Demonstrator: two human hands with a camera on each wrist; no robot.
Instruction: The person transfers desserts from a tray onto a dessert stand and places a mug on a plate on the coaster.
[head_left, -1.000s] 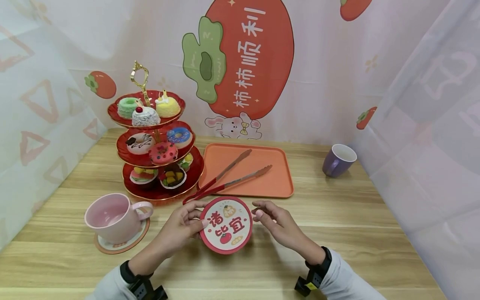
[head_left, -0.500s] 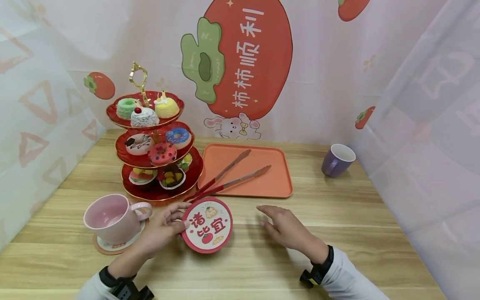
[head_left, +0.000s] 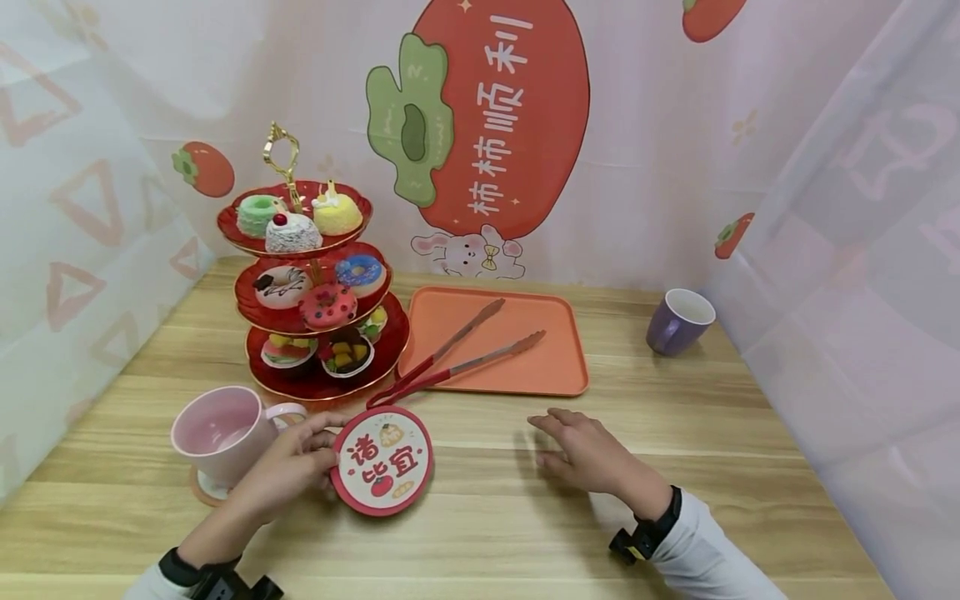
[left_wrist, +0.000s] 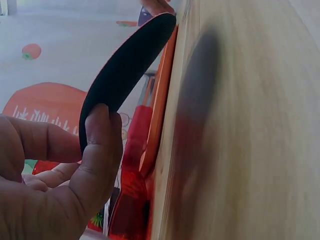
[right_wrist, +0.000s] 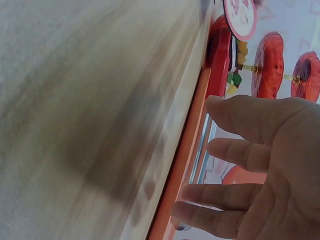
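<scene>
My left hand [head_left: 288,467] pinches a round coaster [head_left: 383,461] by its left edge. The coaster has a red rim, a white face with red characters and a small tomato picture; its dark underside [left_wrist: 132,65] shows in the left wrist view, raised over the table with a shadow beside it. Just left of this hand stands a pink mug [head_left: 225,433] on another round coaster [head_left: 206,490], which is mostly hidden. My right hand [head_left: 592,454] is over the table at the right, fingers relaxed and apart, holding nothing.
Behind the hands lies an orange tray [head_left: 525,312] with red-handled tongs [head_left: 457,362] across it. A three-tier red stand [head_left: 262,367] with toy cakes and donuts rises at the back left. A purple cup [head_left: 678,323] stands at the back right. Printed cloth [head_left: 637,150] encloses the table.
The left hand has carried the coaster leftward, toward the pink mug. The right hand, close to the coaster's right edge earlier, has drawn away to the right.
</scene>
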